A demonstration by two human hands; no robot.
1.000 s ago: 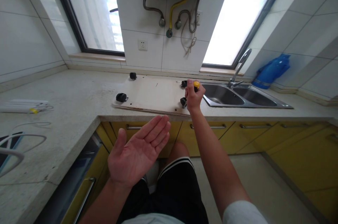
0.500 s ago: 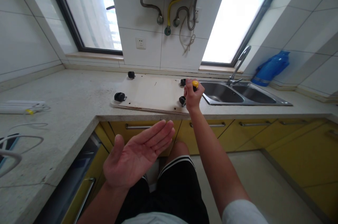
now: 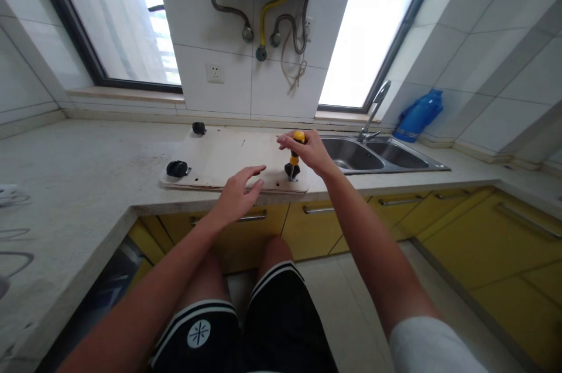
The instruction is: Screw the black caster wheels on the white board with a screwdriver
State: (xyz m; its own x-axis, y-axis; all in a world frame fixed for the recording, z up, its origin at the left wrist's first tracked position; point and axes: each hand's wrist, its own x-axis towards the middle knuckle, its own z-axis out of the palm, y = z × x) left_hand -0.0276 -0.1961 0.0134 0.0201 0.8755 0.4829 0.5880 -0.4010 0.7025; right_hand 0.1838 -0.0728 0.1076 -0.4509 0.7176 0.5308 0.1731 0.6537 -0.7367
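Note:
My right hand (image 3: 313, 150) grips the yellow-and-black handle of a screwdriver (image 3: 295, 157), held nearly upright. Its shaft reaches down to the black caster wheel (image 3: 289, 170) at the near right corner of a white board (image 3: 232, 153); whether the tip sits in a screw is too small to tell. Fingers apart and holding nothing, my left hand (image 3: 239, 192) hovers by the board's front edge. Two more black casters show on the board's left side, one near (image 3: 177, 168) and one far (image 3: 199, 128). My right hand covers the far right corner.
The board lies on a stone countertop (image 3: 96, 168), close to its front edge. To the right is a double steel sink (image 3: 395, 156) with a tap (image 3: 375, 109), then a blue object (image 3: 419, 115). Yellow cabinets (image 3: 246, 244) run below. Cables lie at far left.
My left hand has gone from palm-up near my body to the board's front edge. My right hand has tilted, showing the screwdriver more upright. The view has shifted rightward.

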